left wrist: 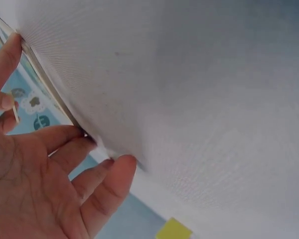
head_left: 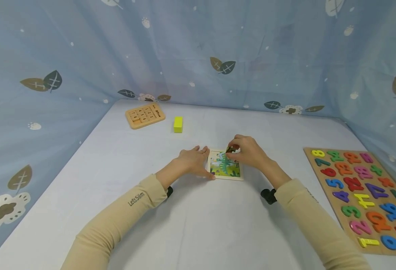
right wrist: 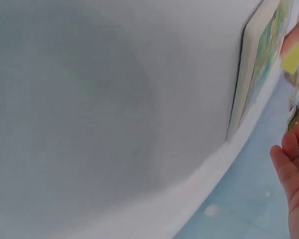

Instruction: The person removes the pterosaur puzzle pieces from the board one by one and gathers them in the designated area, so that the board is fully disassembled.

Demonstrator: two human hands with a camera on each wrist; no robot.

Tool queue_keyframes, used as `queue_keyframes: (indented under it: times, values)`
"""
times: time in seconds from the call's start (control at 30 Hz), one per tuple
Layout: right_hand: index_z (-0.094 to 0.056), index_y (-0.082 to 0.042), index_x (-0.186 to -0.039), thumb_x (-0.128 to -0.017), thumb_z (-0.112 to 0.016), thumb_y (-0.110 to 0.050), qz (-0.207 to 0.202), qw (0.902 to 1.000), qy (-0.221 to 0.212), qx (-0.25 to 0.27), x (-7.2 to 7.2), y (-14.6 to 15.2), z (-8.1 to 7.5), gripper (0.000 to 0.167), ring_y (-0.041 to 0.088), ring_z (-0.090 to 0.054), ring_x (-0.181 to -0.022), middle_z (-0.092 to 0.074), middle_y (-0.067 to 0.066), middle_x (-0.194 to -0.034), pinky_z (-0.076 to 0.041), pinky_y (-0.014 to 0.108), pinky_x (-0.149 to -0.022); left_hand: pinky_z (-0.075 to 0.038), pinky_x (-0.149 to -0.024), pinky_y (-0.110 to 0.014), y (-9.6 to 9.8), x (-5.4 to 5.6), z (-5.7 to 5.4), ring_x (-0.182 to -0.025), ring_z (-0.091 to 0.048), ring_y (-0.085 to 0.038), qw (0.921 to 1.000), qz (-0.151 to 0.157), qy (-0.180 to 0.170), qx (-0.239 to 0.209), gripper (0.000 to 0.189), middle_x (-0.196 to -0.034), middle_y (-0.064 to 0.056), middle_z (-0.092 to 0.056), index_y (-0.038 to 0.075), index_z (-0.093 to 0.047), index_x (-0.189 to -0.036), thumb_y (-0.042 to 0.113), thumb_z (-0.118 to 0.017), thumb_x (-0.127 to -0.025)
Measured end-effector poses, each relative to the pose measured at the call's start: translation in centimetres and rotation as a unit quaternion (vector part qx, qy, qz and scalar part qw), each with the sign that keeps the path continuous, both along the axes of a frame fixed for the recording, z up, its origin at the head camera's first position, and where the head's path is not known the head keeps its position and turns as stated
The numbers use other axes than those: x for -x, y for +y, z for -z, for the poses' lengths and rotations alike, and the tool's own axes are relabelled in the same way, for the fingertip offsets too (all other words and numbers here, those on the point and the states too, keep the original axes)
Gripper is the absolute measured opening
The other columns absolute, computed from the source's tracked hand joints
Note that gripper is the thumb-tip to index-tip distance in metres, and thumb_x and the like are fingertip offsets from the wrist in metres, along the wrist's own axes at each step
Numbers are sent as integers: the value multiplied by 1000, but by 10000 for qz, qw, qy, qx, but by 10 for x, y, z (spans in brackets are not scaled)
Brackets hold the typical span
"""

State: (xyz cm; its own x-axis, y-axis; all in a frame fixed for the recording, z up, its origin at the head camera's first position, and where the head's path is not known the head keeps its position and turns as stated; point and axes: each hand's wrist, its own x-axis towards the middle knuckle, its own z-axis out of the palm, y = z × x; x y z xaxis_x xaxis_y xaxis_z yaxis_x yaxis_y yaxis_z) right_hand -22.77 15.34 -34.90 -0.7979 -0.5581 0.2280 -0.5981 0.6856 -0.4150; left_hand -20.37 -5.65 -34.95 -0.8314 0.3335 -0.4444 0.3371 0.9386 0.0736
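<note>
Beyond the left grip and to its left, one wooden number slider is set on the tabletop, with one yellow block placed between slider and grip, perhaps put aside so that the work is not hindered. The left grip is spread wide, fingers and thumb laid at the left edge of the dinosaur puzzle, presumably so that sliding is prevented. Between both grips, that one puzzle is laid flat. Over its upper right part, one puzzle piece is pinched in the narrow right grip, held by the fingertips likely for fine control. Right of the right grip, one number board is placed; eight digits are counted in its left column.
</note>
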Motion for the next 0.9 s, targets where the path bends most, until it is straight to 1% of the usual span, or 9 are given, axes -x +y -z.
queue_keyframes:
  times: [0.3,0.5,0.67,0.9]
  values:
    - [-73,-1,-93,-79,-78,-16,243,9996,-105,-41,0,24,2,20,24,-60,-77,-64,9,-82,-48,30,-68,-32,-112,-53,0,2,2,-151,-11,-24,10000,51,-16,-34,106,-163,4,-8,17,-11,-156,73,-57,-79]
    - [-73,0,-94,-79,-78,-15,345,9991,-109,-207,-1,38,2,22,24,-59,-77,-64,10,-83,-47,30,-67,-32,-112,-53,-1,2,2,-150,-13,-25,9999,102,23,-36,105,-163,2,-9,16,-12,-156,72,-57,-79]
    - [-73,2,-95,-79,-78,-15,401,9984,-158,-375,0,49,4,23,23,-57,-76,-64,9,-82,-46,30,-67,-31,-113,-52,-1,2,2,-150,-14,-25,9999,132,46,-40,105,-163,1,-10,15,-12,-156,72,-58,-80]
    - [-73,2,-96,-80,-77,-14,470,9974,-232,-498,0,58,8,24,21,-58,-77,-64,8,-83,-49,32,-69,-29,-114,-52,-2,2,3,-150,-11,-26,9996,143,-14,-228,105,-163,0,-9,13,-12,-156,70,-59,-81]
